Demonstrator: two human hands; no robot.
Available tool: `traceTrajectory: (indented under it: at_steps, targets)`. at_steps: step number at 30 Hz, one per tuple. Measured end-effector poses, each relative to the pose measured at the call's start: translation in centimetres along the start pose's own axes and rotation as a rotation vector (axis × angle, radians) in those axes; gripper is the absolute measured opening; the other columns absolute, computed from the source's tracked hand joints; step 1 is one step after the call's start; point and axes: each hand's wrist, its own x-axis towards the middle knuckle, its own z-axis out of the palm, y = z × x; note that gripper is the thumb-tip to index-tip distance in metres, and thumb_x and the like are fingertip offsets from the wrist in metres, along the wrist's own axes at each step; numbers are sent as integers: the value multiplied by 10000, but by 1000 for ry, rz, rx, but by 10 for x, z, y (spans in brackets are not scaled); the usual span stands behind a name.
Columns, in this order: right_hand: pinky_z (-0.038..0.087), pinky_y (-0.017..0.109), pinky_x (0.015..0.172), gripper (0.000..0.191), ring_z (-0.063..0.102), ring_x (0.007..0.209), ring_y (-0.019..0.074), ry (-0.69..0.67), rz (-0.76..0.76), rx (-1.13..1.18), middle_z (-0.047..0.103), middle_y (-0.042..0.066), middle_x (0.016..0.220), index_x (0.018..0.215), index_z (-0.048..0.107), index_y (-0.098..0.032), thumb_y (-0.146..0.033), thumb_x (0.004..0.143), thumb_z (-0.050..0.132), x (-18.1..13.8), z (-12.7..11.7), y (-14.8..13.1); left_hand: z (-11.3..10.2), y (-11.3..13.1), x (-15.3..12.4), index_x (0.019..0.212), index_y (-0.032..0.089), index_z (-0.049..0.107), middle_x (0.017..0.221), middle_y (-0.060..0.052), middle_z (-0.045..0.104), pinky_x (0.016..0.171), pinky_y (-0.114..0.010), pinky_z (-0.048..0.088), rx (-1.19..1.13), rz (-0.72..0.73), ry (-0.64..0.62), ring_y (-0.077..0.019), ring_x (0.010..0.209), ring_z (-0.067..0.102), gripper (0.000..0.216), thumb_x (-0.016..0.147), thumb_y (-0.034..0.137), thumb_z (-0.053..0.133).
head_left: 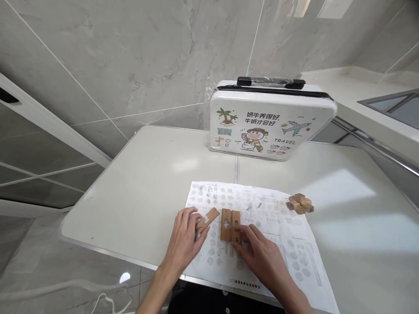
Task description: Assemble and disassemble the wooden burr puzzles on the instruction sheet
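My left hand (186,233) is closed on a notched wooden puzzle piece (208,218), which lies slanted, thumb on one side and fingers on the other. To its right, two more notched wooden pieces stand side by side on the printed sheet (262,253). The left one of the pair (225,224) is untouched. My right hand (258,248) grips the right one, marked 2 (235,226), by its edge with thumb and fingers. At the sheet's right edge sits an assembled wooden burr puzzle (300,203), with neither hand near it.
A white folding table (131,187) carries everything, with a seam across its middle. A white cartoon-printed case (268,122) with a black handle stands at the back, wrapped in clear plastic. Behind it is a grey tiled wall (147,56); a pale counter (369,100) is at the right.
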Motion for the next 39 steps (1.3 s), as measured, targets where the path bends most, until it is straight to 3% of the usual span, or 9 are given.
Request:
traceTrajectory:
  at_steps: [5, 11, 16, 20, 23, 28, 33, 39]
  targets:
    - [411, 269, 430, 235, 648, 555, 158, 126, 92, 0, 676, 29, 1043, 1033, 603, -283, -504, 1058, 527, -2, 2, -2, 3, 4, 6, 1041, 225, 600, 1169, -113, 599, 849, -472, 583, 23, -27, 15, -302, 1072, 587, 194, 1060, 414, 563]
    - [408, 275, 436, 330, 713, 634, 213, 165, 209, 16, 723, 55, 1053, 1276, 545, -272, -490, 1031, 510, -1, -2, -1, 2, 14, 7, 1039, 231, 614, 1004, -75, 645, 787, -422, 526, -40, -78, -20, -264, 908, 577, 251, 1110, 406, 450]
    - [404, 298, 506, 232, 728, 680, 245, 124, 206, -19, 766, 49, 978, 1058, 596, -270, -449, 1062, 448, 1, -6, -1, -6, 26, 6, 962, 238, 605, 846, -30, 638, 714, -345, 475, -286, -261, -94, -230, 779, 601, 377, 1125, 486, 373]
    - [392, 309, 516, 272, 657, 583, 226, 129, 220, 101, 732, 19, 795, 965, 589, -275, -478, 1075, 446, -1, -9, -6, -11, 37, 2, 908, 237, 579, 696, 31, 485, 599, -284, 357, -490, -416, -196, -166, 608, 454, 450, 1097, 598, 387]
    - [406, 312, 506, 307, 638, 555, 221, 132, 231, 294, 724, 14, 750, 992, 596, -275, -530, 1076, 446, -3, -12, -15, -13, 44, -1, 905, 235, 557, 690, 45, 412, 577, -269, 296, -627, -463, -260, -145, 593, 371, 471, 1078, 643, 400]
    - [437, 294, 487, 316, 666, 549, 200, 96, 227, 509, 757, 32, 844, 1065, 581, -261, -547, 1084, 449, -2, -17, -31, -14, 55, -3, 947, 233, 547, 716, 48, 360, 591, -264, 287, -787, -459, -362, -141, 625, 327, 459, 1083, 642, 389]
    - [452, 271, 501, 249, 658, 555, 183, 154, 196, 390, 753, 5, 833, 1117, 575, -266, -483, 1096, 457, -1, -13, -37, -13, 59, -7, 954, 225, 542, 732, 44, 386, 612, -265, 336, -803, -452, -419, -141, 635, 350, 470, 1083, 646, 378]
    - [407, 252, 443, 235, 649, 494, 174, 238, 146, 282, 736, -11, 751, 1142, 587, -250, -441, 1105, 455, -3, -8, -36, -14, 58, -13, 982, 218, 563, 740, 46, 379, 638, -276, 344, -823, -455, -391, -139, 649, 347, 455, 1096, 620, 384]
